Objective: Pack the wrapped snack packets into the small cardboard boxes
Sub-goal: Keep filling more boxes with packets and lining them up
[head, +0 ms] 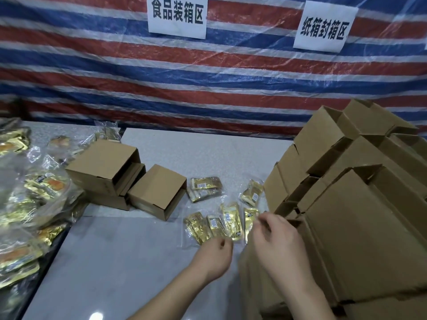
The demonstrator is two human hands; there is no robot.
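**Count of what lies on your table**

You have two hands in view, the left hand (216,255) and the right hand (277,236). Just beyond your left hand lie four gold snack packets in a row (221,224). Farther beyond it sit two stacked packets (205,188) and one single packet (251,192). Left of that hand stand three small cardboard boxes (157,192). The box stack (346,204) to its right and the bagged packet heap (30,204) far left are too crowded to count. Two paper signs (177,16) hang above.
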